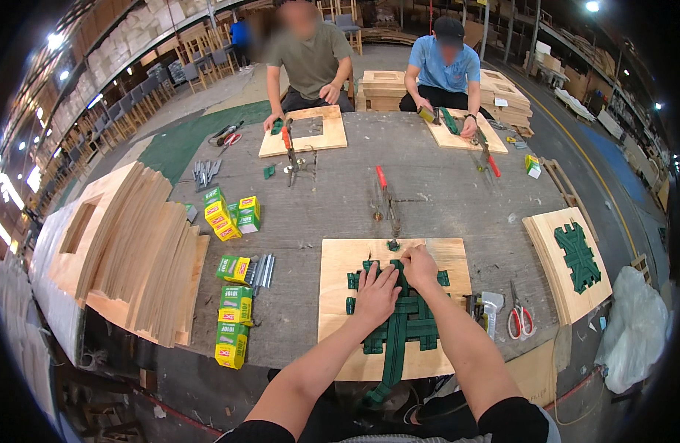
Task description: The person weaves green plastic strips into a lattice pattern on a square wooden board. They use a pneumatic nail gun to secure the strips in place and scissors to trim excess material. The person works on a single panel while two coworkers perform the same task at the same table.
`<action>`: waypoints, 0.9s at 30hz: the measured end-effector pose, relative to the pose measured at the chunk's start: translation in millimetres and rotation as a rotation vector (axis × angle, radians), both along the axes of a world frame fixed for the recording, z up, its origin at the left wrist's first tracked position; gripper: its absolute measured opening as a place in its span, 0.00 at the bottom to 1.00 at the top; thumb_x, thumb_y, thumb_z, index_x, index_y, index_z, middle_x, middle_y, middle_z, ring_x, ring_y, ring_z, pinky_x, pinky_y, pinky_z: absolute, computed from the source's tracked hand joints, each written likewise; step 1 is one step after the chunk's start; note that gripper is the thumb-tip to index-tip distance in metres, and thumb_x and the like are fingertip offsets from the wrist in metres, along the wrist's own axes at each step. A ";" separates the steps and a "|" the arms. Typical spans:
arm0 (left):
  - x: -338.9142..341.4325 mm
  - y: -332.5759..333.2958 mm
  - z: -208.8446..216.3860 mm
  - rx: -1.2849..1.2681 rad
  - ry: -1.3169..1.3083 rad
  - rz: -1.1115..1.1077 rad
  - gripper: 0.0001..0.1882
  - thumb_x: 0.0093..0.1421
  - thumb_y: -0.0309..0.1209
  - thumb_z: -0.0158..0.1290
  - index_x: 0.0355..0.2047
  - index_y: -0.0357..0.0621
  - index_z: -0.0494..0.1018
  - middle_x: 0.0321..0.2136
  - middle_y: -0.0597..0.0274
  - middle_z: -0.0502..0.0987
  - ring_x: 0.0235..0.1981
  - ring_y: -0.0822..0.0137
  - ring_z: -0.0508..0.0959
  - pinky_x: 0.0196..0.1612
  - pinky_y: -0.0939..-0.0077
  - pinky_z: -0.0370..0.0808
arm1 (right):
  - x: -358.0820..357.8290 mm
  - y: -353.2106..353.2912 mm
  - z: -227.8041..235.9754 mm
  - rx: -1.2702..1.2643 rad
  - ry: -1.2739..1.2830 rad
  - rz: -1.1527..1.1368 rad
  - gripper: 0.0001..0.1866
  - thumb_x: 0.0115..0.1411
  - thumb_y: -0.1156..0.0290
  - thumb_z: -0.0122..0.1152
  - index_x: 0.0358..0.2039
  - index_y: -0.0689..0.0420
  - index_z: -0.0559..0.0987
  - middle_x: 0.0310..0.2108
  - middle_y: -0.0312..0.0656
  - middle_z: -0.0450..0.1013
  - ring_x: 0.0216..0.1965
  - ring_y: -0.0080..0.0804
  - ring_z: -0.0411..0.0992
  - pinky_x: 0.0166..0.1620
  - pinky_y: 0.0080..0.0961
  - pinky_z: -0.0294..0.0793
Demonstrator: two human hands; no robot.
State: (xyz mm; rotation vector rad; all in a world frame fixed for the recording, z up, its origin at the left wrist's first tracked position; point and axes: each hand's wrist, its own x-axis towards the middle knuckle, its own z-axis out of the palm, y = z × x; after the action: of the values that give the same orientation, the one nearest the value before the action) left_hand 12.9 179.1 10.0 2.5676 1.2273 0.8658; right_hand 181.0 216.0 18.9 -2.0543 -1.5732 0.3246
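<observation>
A pale plywood board point(340, 336) lies in front of me, with dark green webbing straps point(396, 343) crossing over its middle. One long strap runs toward me and hangs past the board's near edge. My left hand point(377, 292) lies fairly flat on the webbing, its fingers stretched out. At the far end of the long strap, my right hand point(420, 267) is closed, pinching the webbing close to the board's far edge. A red-handled toggle clamp point(384, 196) stands just beyond both hands. What lies under my palms is hidden.
Green-and-yellow boxes point(235, 304) and metal staple strips point(262, 270) sit on the left, beside stacked cut boards point(144, 258). Right of my board are a staple gun point(490, 306), red-handled scissors point(519, 319) and a webbed board point(569, 258). Two people point(307, 52) work across the table.
</observation>
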 end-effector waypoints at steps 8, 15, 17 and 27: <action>7.0 4.7 -1.0 -0.147 0.335 0.039 0.32 0.76 0.51 0.35 0.74 0.51 0.57 0.76 0.65 0.53 0.76 0.44 0.49 0.75 0.37 0.42 | -3.0 5.7 4.0 -0.051 0.007 0.023 0.06 0.62 0.66 0.64 0.36 0.51 0.85 0.45 0.44 0.75 0.46 0.48 0.77 0.47 0.45 0.78; 18.9 0.3 6.3 -0.131 0.327 0.045 0.31 0.75 0.50 0.36 0.73 0.52 0.59 0.75 0.66 0.54 0.76 0.45 0.49 0.75 0.36 0.41 | 28.3 3.1 6.5 0.054 0.331 -0.072 0.10 0.61 0.67 0.67 0.40 0.57 0.83 0.40 0.44 0.80 0.42 0.41 0.79 0.47 0.37 0.78; 21.1 -0.4 6.3 -0.128 0.319 0.035 0.31 0.75 0.50 0.37 0.73 0.52 0.59 0.75 0.67 0.54 0.76 0.45 0.50 0.75 0.35 0.41 | 52.6 -10.4 12.4 0.251 0.535 -0.175 0.11 0.62 0.68 0.68 0.42 0.59 0.82 0.37 0.43 0.81 0.39 0.35 0.79 0.46 0.33 0.78; 11.7 0.8 1.1 -0.105 0.336 0.079 0.32 0.75 0.50 0.37 0.74 0.52 0.58 0.75 0.65 0.55 0.75 0.43 0.50 0.74 0.32 0.41 | 149.3 -224.5 10.7 0.040 0.098 -0.577 0.15 0.60 0.65 0.71 0.39 0.65 0.83 0.32 0.41 0.80 0.33 0.28 0.76 0.39 0.28 0.76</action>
State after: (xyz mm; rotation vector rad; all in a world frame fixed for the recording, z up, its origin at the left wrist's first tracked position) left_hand 24.5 179.9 11.1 2.6672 1.4268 0.3759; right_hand 330.3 -8.5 29.7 -2.3065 -0.8648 0.1701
